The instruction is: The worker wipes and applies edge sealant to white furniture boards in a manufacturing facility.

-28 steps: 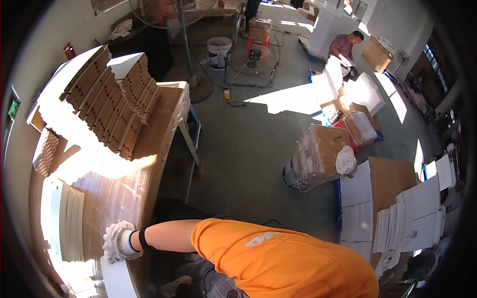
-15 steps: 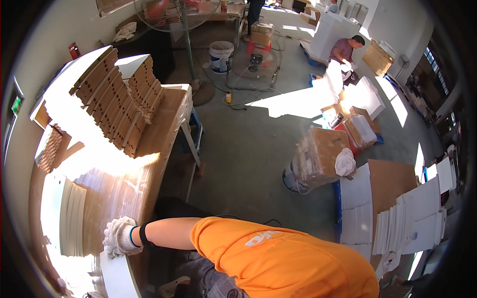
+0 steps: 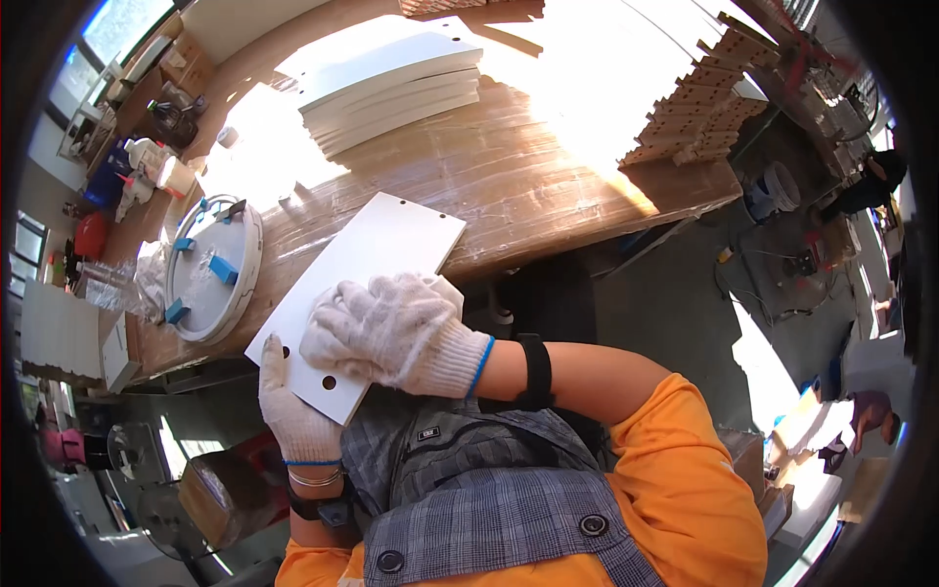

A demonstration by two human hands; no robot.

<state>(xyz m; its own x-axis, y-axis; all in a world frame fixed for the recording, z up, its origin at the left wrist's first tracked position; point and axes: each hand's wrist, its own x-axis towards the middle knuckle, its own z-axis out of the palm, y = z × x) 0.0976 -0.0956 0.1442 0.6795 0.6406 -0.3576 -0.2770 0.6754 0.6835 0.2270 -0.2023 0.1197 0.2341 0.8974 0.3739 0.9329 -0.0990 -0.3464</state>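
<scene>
A white rectangular panel (image 3: 377, 245) with dark round holes near its ends lies slanted across the front edge of the worktable, its near end over my lap. My left hand (image 3: 293, 406), in a white knitted glove, grips the near left corner, thumb on top and fingers hidden beneath. My right hand (image 3: 391, 328), gloved the same way, rests on the panel's face with its fingers curled. What it holds, if anything, is hidden; a pale edge shows beside its knuckles. Left of the panel lies a round white lid-like disc (image 3: 201, 279) with blue blocks on it.
Behind the panel, a stack of white panels (image 3: 391, 88) sits on the wooden worktable (image 3: 548, 186). Piled brown boards with holes (image 3: 694, 98) stand at the table's right. Bottles and tubs (image 3: 152, 166) crowd the left side. Bright sunlight washes out part of the tabletop.
My view has swung left from the room to the table. The gloved right hand, earlier at a white panel on the table edge, now lies on the panel, and my left hand has come into view.
</scene>
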